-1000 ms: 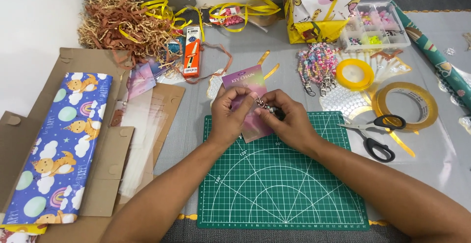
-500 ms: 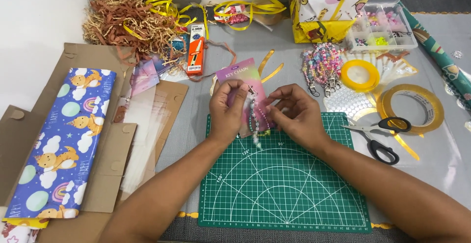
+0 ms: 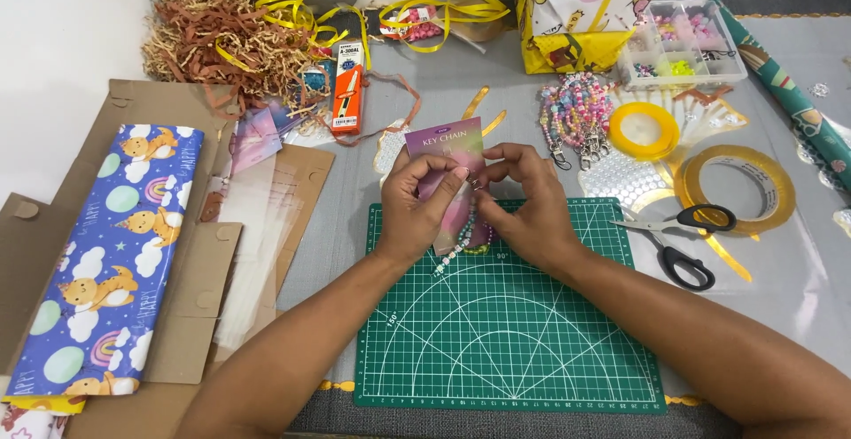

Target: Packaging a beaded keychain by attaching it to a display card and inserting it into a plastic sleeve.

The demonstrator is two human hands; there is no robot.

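The pink-and-purple backing card (image 3: pixel 448 160) was held up just above the far edge of the green cutting mat (image 3: pixel 510 350), and a beaded keychain (image 3: pixel 459 239) dangled down its front, its metal clasp at the card's right edge. The left hand (image 3: pixel 417 208) had its fingers closed on the card, thumb across the face. The right hand (image 3: pixel 523 204) pinched the clasp end of the keychain, fingertips tight together against the card's edge. To do this well, I judged, the card wanted holding flat and steady while the clasp was worked with small movements — a hard tug could bend or tear the card.

Round about lay a grey table cover (image 3: pixel 798 288) crowded with supplies — black-handled scissors (image 3: pixel 678 239) beside a roll of clear tape (image 3: pixel 736 191), a yellow ribbon spool (image 3: pixel 644 130), more beaded chains (image 3: pixel 576 115), a compartment box of beads (image 3: pixel 678 44). To the left sat flattened cardboard (image 3: pixel 191 315) with blue cartoon wrapping paper (image 3: pixel 97 262), and shredded paper filling (image 3: pixel 222 44) at the back by the white wall (image 3: pixel 53 66)
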